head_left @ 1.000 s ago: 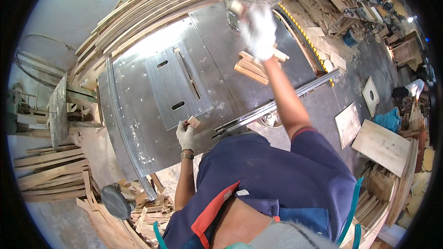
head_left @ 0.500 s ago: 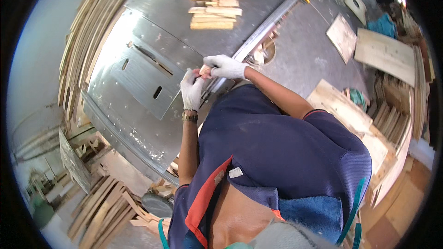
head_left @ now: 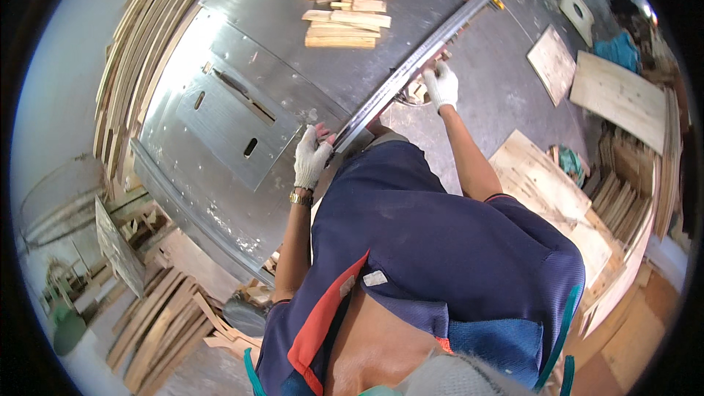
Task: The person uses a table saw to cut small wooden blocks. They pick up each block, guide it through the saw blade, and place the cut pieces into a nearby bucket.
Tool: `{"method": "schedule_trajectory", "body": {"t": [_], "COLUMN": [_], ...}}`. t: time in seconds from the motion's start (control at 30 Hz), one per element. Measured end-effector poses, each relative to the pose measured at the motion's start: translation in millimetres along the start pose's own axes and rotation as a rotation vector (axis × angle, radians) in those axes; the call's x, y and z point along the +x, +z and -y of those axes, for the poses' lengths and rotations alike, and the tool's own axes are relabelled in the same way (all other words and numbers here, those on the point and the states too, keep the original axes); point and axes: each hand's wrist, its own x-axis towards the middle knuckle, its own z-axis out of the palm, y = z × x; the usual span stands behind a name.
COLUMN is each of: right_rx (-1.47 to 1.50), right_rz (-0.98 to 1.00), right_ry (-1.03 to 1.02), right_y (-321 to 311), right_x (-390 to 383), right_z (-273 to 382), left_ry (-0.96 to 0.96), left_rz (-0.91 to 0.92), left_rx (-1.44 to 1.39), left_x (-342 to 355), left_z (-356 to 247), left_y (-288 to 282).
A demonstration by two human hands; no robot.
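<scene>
My left hand (head_left: 313, 155), in a white glove with bare fingertips, rests at the near edge of the metal machine table (head_left: 271, 165). Its fingers are apart and nothing shows between them. The fingertips are close to the end of a long metal rail (head_left: 411, 66). My right hand (head_left: 442, 86), also gloved, reaches past the rail, above a round container (head_left: 419, 103) of wood offcuts. Its fingers point away from me and are partly hidden, so whether they hold anything is unclear. Several short wood strips (head_left: 345, 31) lie stacked on the far part of the table.
A slotted metal plate (head_left: 227, 132) is set into the table. Long wood strips (head_left: 147, 44) lean at the left. Curved wood pieces (head_left: 161, 323) lie at lower left. Flat boards (head_left: 616, 92) and a crate of wood pieces (head_left: 623, 198) stand at the right.
My hands were together over the table edge with a small piece of wood between them. My right hand has moved right, over the container; the left has shifted slightly nearer.
</scene>
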Motion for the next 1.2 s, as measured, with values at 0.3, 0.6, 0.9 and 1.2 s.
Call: {"method": "schedule_trajectory", "body": {"t": [0.3, 0.6, 0.9, 1.2], "right_rx": [0.158, 0.586, 0.704, 0.166], "right_rz": [0.108, -0.048, 0.913, 1.314], "right_ry": [-0.024, 0.283, 0.363, -0.017], "right_y": [161, 234, 139, 86], "right_x": [200, 245, -54, -125], "right_z": [164, 146, 144, 169], "left_ry": [-0.173, -0.299, -0.242, -0.307], "left_rz": [-0.355, -0.574, -0.586, -0.541], "left_rx": [-0.332, -0.495, -0.443, 0.557], "left_x": [-57, -99, -95, -86], "left_z": [27, 63, 79, 107], "left_y": [-16, 3, -3, -4]}}
